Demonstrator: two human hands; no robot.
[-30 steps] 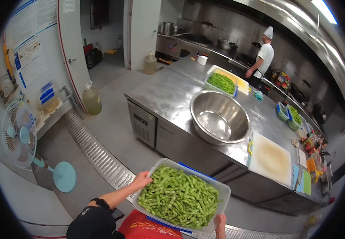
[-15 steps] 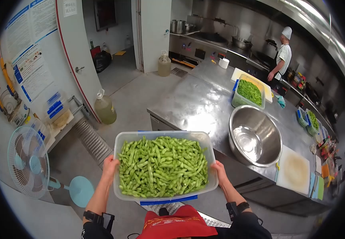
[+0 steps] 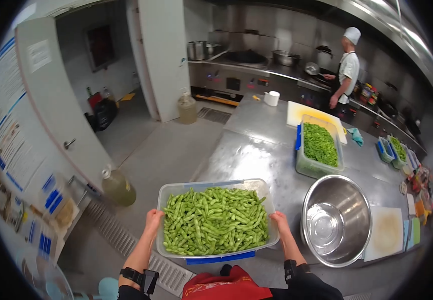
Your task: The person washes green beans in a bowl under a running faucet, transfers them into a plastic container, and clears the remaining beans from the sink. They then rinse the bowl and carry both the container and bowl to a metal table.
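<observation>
In front of me I carry a clear plastic container [image 3: 269,192] heaped with green edamame pods [image 3: 216,220]. My left hand [image 3: 154,220] grips its left end and my right hand [image 3: 279,221] grips its right end, fingers closed around the rim and partly hidden by it. Blue clips show at the near and far sides. To the right of the container, a large steel bowl [image 3: 336,220] with nothing visible in it stands on the metal table [image 3: 244,150]. Behind that bowl is a second plastic container [image 3: 319,170] filled with chopped greens [image 3: 320,145].
White cutting boards lie at the back [image 3: 296,114] and right [image 3: 384,232] of the table. A white roll [image 3: 272,98] sits near its far edge. A person in a white hat [image 3: 347,70] works at the stoves. A large jug [image 3: 119,187] stands on the floor at left.
My view has turned and come closer to the metal table. The container of pods, held in both hands, has moved toward the table and now overlaps its near edge in view.
</observation>
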